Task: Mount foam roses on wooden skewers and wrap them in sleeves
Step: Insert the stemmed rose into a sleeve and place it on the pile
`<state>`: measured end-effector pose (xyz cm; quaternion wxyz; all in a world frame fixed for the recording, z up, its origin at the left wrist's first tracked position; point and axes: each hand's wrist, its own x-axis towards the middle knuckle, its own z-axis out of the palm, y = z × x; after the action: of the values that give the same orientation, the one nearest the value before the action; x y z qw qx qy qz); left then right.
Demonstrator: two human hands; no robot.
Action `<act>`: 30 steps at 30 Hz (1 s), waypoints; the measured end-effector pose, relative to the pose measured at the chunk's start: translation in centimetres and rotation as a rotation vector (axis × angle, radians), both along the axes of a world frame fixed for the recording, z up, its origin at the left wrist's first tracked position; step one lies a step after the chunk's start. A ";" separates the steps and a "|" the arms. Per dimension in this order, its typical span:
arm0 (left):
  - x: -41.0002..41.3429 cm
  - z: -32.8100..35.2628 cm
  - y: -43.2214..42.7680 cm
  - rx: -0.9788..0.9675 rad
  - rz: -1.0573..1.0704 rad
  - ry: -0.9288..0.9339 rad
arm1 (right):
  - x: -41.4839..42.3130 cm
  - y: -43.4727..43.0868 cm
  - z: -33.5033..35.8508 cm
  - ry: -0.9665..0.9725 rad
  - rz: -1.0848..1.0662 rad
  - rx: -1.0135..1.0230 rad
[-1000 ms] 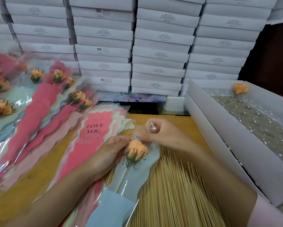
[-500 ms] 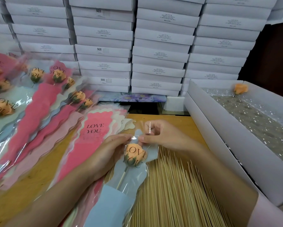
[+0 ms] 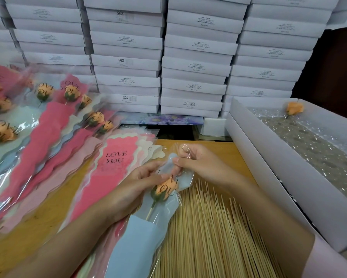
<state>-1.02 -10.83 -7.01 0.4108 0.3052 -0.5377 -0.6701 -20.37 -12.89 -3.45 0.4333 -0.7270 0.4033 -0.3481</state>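
Head view
- Left hand (image 3: 140, 181): fingers are curled round the blue sleeve (image 3: 136, 237) at rose height, gripping it from its left side.
- Right hand (image 3: 196, 163): the sleeve's top is pinched between thumb and fingertips, just above the rose.
- Foam rose (image 3: 165, 188): orange, seated inside the sleeve between both hands (black "YOU" lettering lies across it).
- Skewer (image 3: 150, 212): seen below the rose, running into the blue paper.
- Loose skewers (image 3: 208, 237): spread on the wooden table (image 3: 28, 233) under the right forearm.
- Empty sleeves (image 3: 116, 163): stacked just left of the left hand.
- Finished roses (image 3: 46, 91): fanned at far left.
- White box (image 3: 269, 167): at right, one spare rose (image 3: 294, 108) in its far corner.
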 end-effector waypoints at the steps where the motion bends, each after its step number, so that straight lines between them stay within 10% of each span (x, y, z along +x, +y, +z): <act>1: 0.0 -0.1 0.0 0.007 0.005 0.006 | 0.0 0.0 0.0 -0.004 0.002 0.000; 30: 0.4 0.9 0.7 0.077 -0.109 -0.142 | -1.3 -1.5 -4.7 -0.238 -0.772 -0.092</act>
<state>-0.60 -10.14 -6.09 0.3225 0.3377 -0.5550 -0.6884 -21.63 -14.40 -8.13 0.2815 -0.4956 0.5776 -0.5845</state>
